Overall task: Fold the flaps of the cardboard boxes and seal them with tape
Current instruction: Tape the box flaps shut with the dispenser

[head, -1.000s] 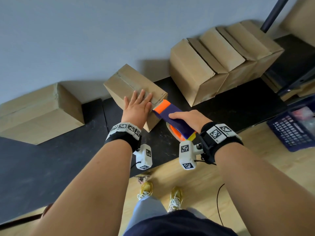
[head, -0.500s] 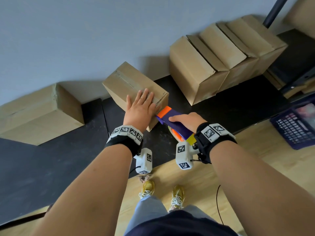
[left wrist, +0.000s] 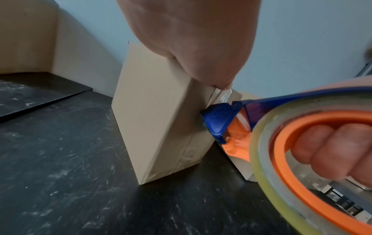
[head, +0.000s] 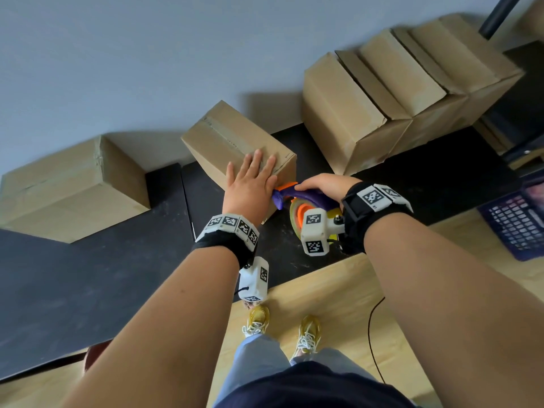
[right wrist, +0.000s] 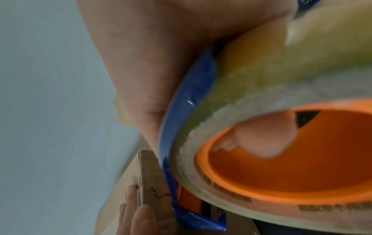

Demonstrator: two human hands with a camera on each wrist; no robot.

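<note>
A closed cardboard box [head: 217,136] with a taped top seam stands on the black mat [head: 88,275] near the wall. My left hand [head: 250,184] lies flat on the box top at its near corner, fingers straight; in the left wrist view the palm [left wrist: 193,39] presses the box [left wrist: 153,127] edge. My right hand [head: 326,187] grips a blue and orange tape dispenser [head: 297,201] with a clear tape roll [left wrist: 281,143], fingers through the orange core [right wrist: 302,159]. The dispenser's blue nose [left wrist: 217,120] touches the box's near side, just below the top edge.
A larger sealed box [head: 67,187] lies at the left by the wall. A row of three boxes [head: 397,92] leans at the back right. A blue plastic crate [head: 518,219] sits at the right on the wooden floor [head: 323,293]. My shoes [head: 282,328] stand near the mat's edge.
My right hand has swung the dispenser down over the box's near edge onto its side. My left hand stayed flat on the box top.
</note>
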